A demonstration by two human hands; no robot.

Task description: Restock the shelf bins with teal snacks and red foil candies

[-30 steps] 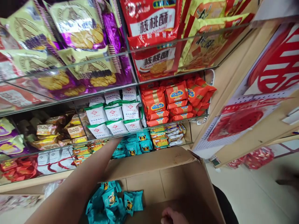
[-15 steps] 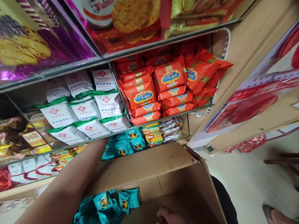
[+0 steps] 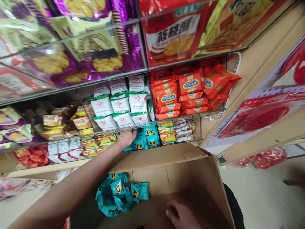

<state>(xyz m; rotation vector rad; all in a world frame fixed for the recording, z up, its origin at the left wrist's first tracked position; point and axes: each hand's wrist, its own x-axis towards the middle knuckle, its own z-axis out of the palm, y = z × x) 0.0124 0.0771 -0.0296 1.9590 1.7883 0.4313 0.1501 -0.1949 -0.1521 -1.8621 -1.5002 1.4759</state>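
Observation:
My left hand (image 3: 128,138) reaches over the box's back edge into the low shelf, at the left of the teal snack packets (image 3: 145,140). Its fingers are hidden at the shelf, so a hold on a packet cannot be seen. Inside the cardboard box (image 3: 152,160) lies a loose heap of the same teal packets (image 3: 116,197), left of the middle. My right hand (image 3: 179,213) hovers over the box's inside, right of that heap and apart from it. Its fingers are loosely curled, with nothing visible in them.
White-and-green packets (image 3: 123,121) and red packets (image 3: 166,97) fill the shelf above, behind a clear front edge. Small yellow packs (image 3: 168,133) stand right of the teal ones. A wooden side panel (image 3: 257,54) bounds the shelves at right; tiled floor (image 3: 259,194) shows beyond the box.
The view has shifted, so shelves and box sit differently in the picture. My left hand, hidden before, now partly shows at the teal shelf packets. More of my right hand shows inside the box.

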